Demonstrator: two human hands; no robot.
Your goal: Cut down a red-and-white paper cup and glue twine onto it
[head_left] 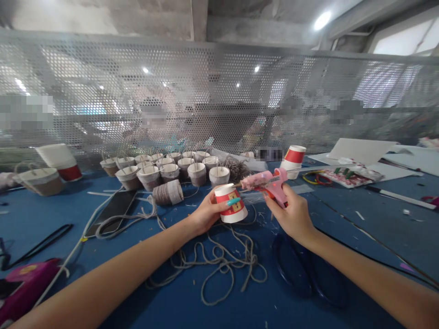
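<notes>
My left hand (208,212) is closed around a red and white paper cup (229,214), turned upside down, with the thumb lying across its side. In my right hand (293,211) is a pink hot glue gun (265,180), gripped by its handle. The gun's nozzle points left and sits at the upturned base of the cup; whether it touches cannot be made out. Loose grey cord (219,260) lies in loops on the table below the cup. A ball or spool of wound cord (168,193) rests on its side left of my left hand.
Several cord-wrapped cups with handles (169,172) stand at the back. Stacked paper cups (294,157) are behind the glue gun. Blue-handled scissors (298,269) lie front right, a black phone (113,212) left. A perforated metal screen (206,100) rises behind the blue table (137,292).
</notes>
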